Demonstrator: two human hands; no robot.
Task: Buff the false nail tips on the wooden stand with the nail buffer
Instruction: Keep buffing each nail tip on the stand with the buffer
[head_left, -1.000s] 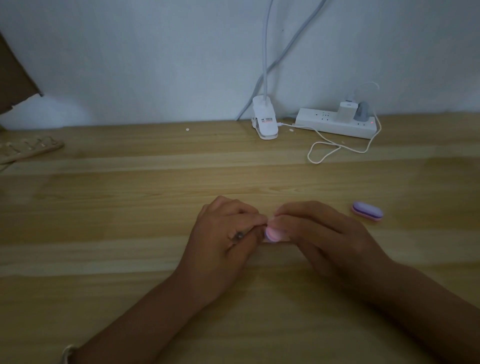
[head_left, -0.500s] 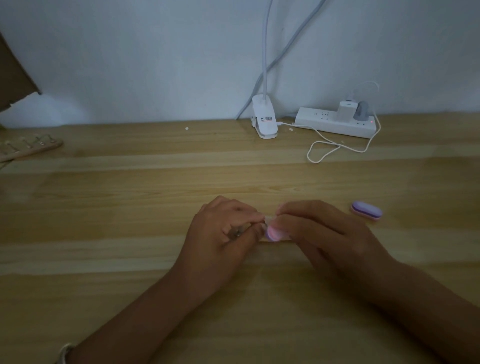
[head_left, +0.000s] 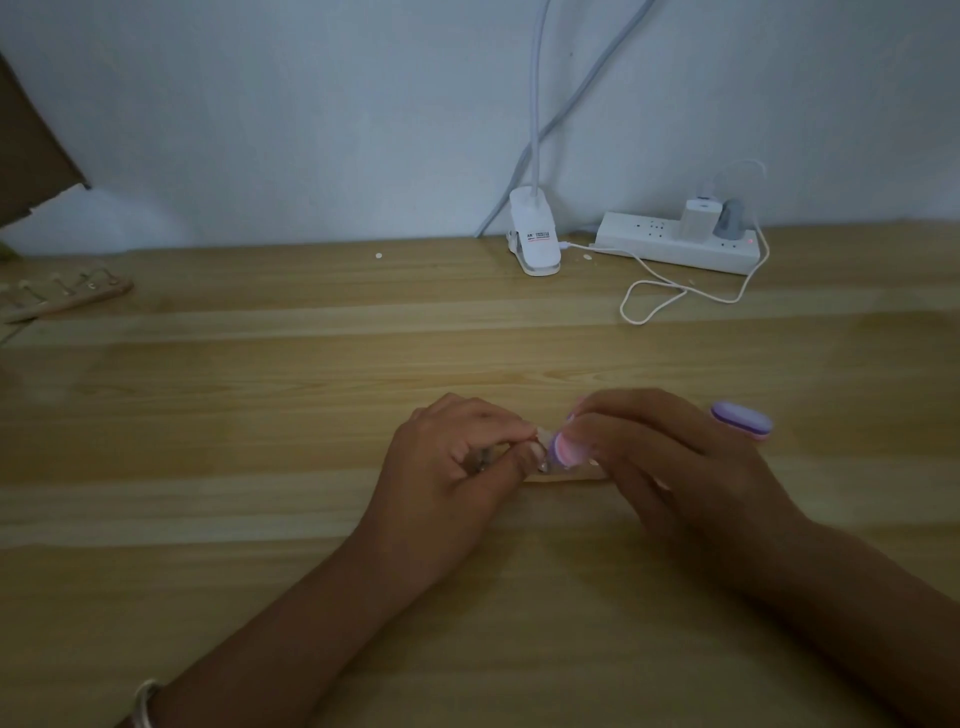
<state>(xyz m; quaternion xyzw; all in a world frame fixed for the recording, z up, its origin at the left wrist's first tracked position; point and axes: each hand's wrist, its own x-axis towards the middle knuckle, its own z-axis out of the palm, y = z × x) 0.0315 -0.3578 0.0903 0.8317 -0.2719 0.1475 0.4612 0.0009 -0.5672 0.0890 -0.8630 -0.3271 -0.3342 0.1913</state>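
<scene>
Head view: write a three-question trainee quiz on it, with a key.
1. True or false: the right hand holds the pink buffer.
2. The left hand grips: A) the stand between the hands; B) a power strip; C) a lamp clip.
3. Fill in: the spare purple buffer lies on the table to the ____ of the right hand.

Key: 1 true; 2 A; 3 right.
</scene>
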